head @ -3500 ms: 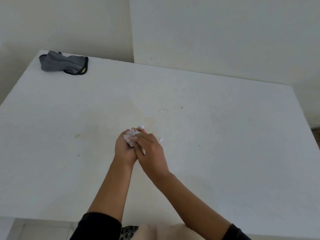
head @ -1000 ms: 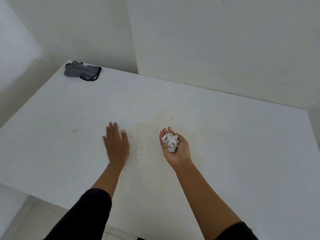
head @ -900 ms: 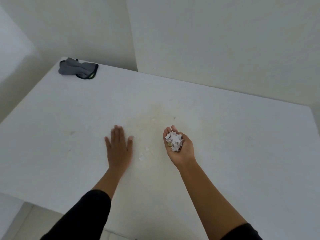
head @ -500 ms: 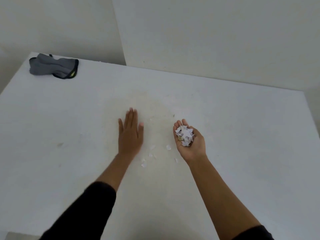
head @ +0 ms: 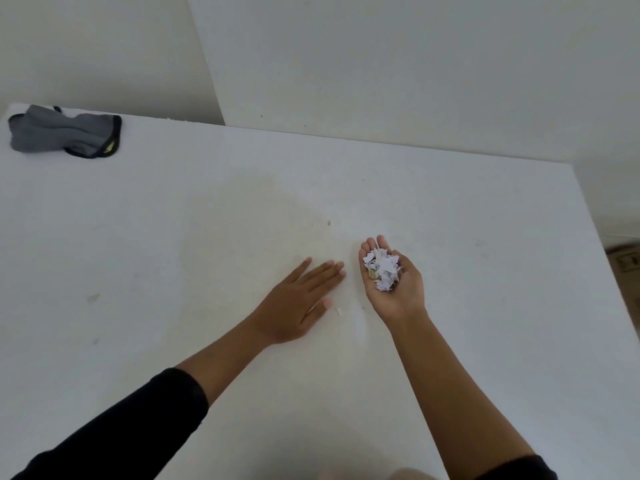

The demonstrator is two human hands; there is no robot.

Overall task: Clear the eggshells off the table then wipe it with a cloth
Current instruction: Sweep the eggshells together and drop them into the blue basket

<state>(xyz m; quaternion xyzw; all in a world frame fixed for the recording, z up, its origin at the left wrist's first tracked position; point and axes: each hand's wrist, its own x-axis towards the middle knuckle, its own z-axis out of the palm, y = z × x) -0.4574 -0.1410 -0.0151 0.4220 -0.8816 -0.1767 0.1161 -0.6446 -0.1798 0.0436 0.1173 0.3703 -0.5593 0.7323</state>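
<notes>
My right hand (head: 398,292) is palm up and cupped just above the white table (head: 485,237), holding a heap of white eggshell pieces (head: 382,268). My left hand (head: 298,303) lies flat, palm down, on the table just to its left, fingers together and pointing toward the right hand. One small shell fragment (head: 339,310) lies on the table between the two hands. A crumpled grey cloth (head: 65,135) with dark trim rests at the table's far left corner, well away from both hands.
A faint yellowish stain (head: 249,230) spreads over the table's middle, with a few small dark specks (head: 329,222). White walls (head: 415,64) stand right behind the table's far edge. At the right, past the table's edge, a strip of floor (head: 627,268) shows.
My left hand has slid right across the table toward the right hand, sweeping the loose fragments; fewer lie between the hands. The right hand still cups the eggshells. The view has shifted.
</notes>
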